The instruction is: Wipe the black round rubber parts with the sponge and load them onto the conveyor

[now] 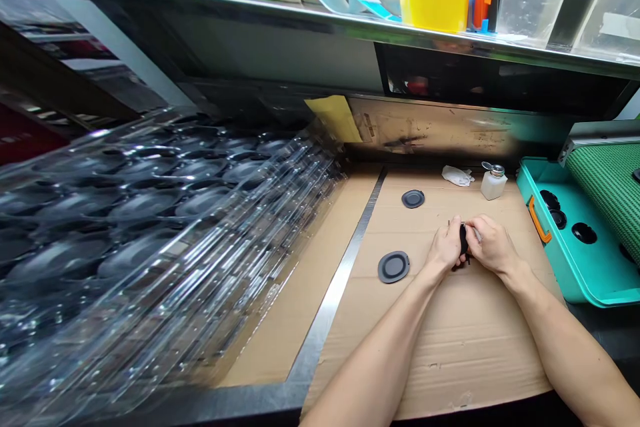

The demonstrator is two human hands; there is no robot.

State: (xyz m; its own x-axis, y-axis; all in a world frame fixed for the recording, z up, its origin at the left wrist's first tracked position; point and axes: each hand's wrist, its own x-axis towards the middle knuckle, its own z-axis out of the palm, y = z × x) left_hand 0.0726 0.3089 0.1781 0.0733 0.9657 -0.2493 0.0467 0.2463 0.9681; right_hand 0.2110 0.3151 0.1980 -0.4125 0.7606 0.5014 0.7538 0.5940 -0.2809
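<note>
My left hand (445,247) and my right hand (491,244) meet over the cardboard sheet (450,340), fingers curled round a small black part (463,239) held between them. Only a sliver of that part shows. Just left of my left hand lies a dark grey round disc (393,266) flat on the cardboard. A second, smaller grey disc (413,198) lies farther back.
A tall slanting stack of clear plastic trays (150,227) holding dark round parts fills the left. At the back stand a small white pump bottle (493,181) and a crumpled white cloth (457,176). A teal tray (570,260) with round holes sits right, beside a green conveyor belt (613,180).
</note>
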